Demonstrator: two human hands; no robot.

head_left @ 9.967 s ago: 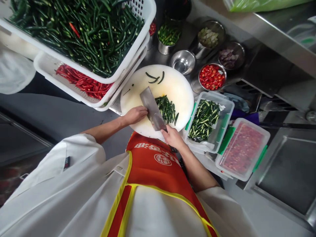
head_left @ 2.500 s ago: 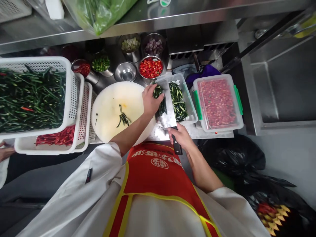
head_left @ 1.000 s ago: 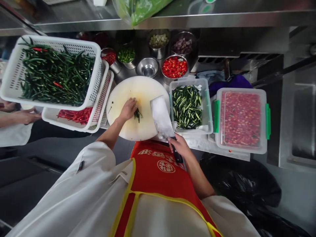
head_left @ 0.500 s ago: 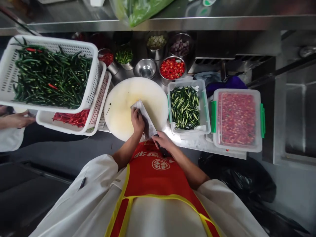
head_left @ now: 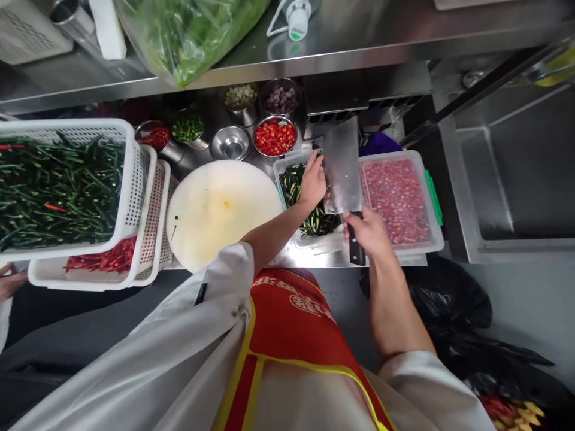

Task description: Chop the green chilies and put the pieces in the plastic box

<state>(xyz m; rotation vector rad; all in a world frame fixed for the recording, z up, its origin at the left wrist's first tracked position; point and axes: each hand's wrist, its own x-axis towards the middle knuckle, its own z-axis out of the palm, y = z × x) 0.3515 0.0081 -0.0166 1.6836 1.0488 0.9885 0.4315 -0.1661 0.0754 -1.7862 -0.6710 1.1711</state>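
Observation:
My right hand (head_left: pixel 371 230) grips the dark handle of a cleaver (head_left: pixel 344 170), its broad blade raised over the right side of a clear plastic tub. Sliced green chillies (head_left: pixel 320 222) fill this tub (head_left: pixel 274 170), with white paper lining at the bottom. Above the chillies is my left hand (head_left: pixel 313 178), close to the left side of the blade, fingers stretched and slightly apart. Whether those fingers touch the blade is hard to see. A round white cutting board (head_left: pixel 220 209) lies to the left, with a chilli stem and small bits on it.
Stacked white baskets (head_left: pixel 128 197) hold whole green and red chillies at left. Behind the board stand a metal bowl (head_left: pixel 230 143) and several pots, one with chopped red chillies (head_left: pixel 275 136). A lidded tub (head_left: pixel 395 197) sits right. Another person's hand (head_left: pixel 11 281) shows far left.
Both hands and the cleaver have moved right, from the cutting board to over the green chilli tub. My left hand has come away from the blade's underside. The view has shifted right.

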